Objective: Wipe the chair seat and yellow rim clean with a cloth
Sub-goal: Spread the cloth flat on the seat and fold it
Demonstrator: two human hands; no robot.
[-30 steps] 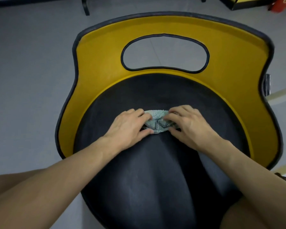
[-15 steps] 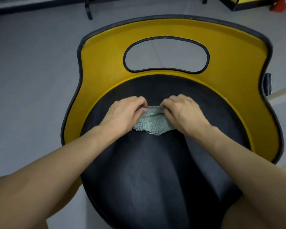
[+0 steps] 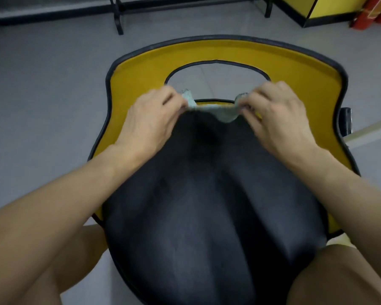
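The black chair seat (image 3: pixel 207 205) fills the lower middle of the view, with the yellow rim (image 3: pixel 141 69) curving round its far side and a handle cutout (image 3: pixel 216 80) in the rim. A small pale green cloth (image 3: pixel 222 112) is stretched along the far edge of the seat, just under the cutout. My left hand (image 3: pixel 151 119) pinches the cloth's left end. Its right end is pinched by my right hand (image 3: pixel 277 115). Both hands are blurred by motion.
Grey floor (image 3: pixel 42 95) surrounds the chair. Black metal frame legs (image 3: pixel 119 20) stand at the far side. A yellow and black box (image 3: pixel 330 9) and red cylinders (image 3: pixel 372 16) sit at the far right. My bare knees show at the bottom corners.
Both hands have slid the cloth from the seat's middle to its far edge by the rim and moved apart, stretching the cloth between them.
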